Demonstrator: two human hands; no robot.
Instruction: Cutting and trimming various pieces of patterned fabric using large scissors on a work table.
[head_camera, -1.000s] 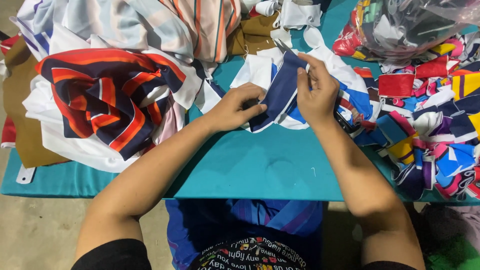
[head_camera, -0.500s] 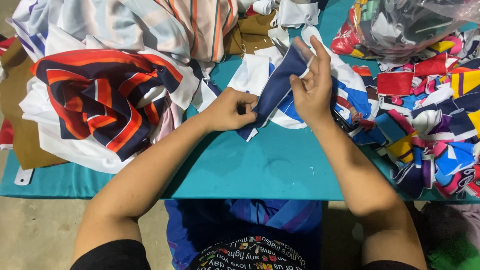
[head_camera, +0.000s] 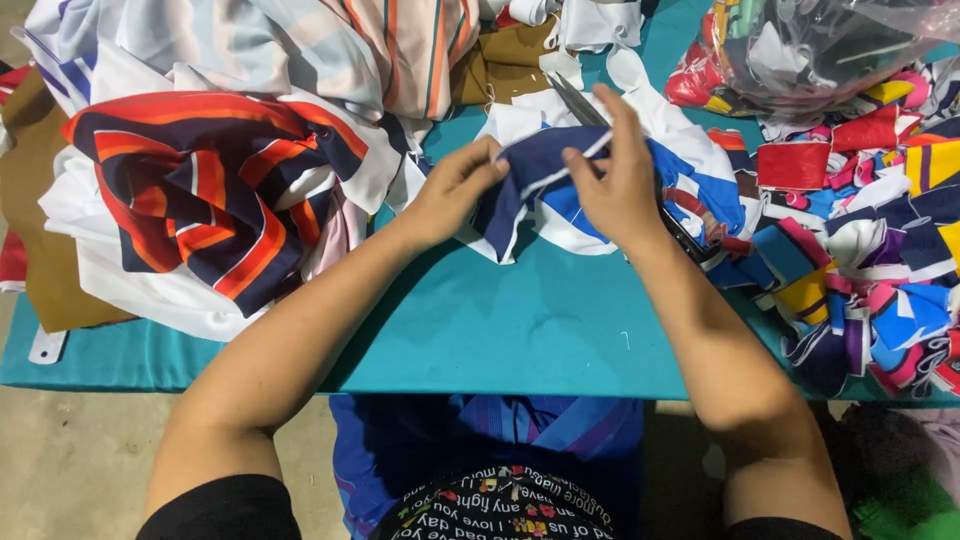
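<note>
Scissors (head_camera: 600, 130) perhaps, mostly behind right hand (head_camera: 618, 180).

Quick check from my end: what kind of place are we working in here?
Probably a garment or fabric-cutting workshop. A teal-covered table carries heaps of striped cloth and a pile of small colourful offcuts, and scissors lie by the navy fabric piece that both hands hold.

Teal table (head_camera: 520, 330) w/ fabric piles (head_camera: 200, 190), scraps (head_camera: 860, 270), scissors (head_camera: 580, 100).

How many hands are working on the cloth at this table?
2, both the person's own. The left hand pinches the navy fabric piece from the left; the right hand grips it from the right, scissors beside it. Others may be out of view.
</note>
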